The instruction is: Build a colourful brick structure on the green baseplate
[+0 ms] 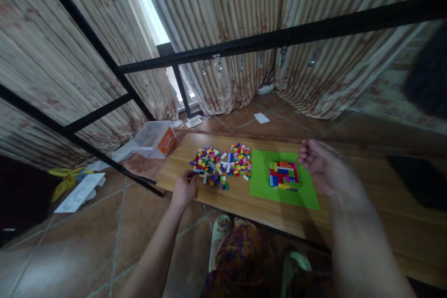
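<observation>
My left hand is at the left edge of a loose pile of small coloured toy bricks, its fingers bent in among the outer pieces. What its fingertips hold, if anything, is too small to make out. Over the right edge of a green baseplate hovers my right hand, fingers curled together; anything inside them is hidden. On the plate sits a block of joined bricks in red, blue, yellow, white and purple, to the left of that hand.
The bricks lie on a long wooden table. A clear plastic bin with an orange label stands beyond its left end. A dark flat object lies at the right. Black metal bars cross before the curtains.
</observation>
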Demonstrator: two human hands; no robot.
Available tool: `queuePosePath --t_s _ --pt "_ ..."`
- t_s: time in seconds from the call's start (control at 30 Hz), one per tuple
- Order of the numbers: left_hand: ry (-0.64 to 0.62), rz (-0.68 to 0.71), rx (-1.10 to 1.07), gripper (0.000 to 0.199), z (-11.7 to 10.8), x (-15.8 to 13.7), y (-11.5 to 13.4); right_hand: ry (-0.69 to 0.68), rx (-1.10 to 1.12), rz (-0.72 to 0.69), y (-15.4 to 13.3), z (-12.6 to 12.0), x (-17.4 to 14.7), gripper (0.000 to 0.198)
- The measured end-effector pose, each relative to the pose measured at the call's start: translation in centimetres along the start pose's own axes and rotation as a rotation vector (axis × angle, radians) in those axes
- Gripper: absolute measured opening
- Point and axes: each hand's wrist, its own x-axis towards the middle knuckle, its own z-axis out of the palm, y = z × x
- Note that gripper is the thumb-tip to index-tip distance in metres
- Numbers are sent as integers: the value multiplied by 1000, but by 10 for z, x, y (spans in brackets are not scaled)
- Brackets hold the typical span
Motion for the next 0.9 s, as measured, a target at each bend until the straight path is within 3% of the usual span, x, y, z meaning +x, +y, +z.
queuePosePath --t_s 0.17,0.3,0.4,0.5,0.67,0.9 --pt "-172 259 -329 25 40 -22 70 182 -16 9 -3 -22 2 24" --pt "-234 393 -388 24 66 -9 136 205 -120 10 -3 -31 2 28" --pt "-330 480 -395 25 76 2 167 219 -197 -34 -4 -35 2 30" --pt "-392 520 -395 25 85 5 172 240 -258 -47 -5 -37 2 32" --pt "-495 613 -325 24 96 1 155 211 -350 -38 -3 -39 1 31" --pt "-418 699 -229 21 105 -6 165 252 -360 -11 4 -42 1 30"
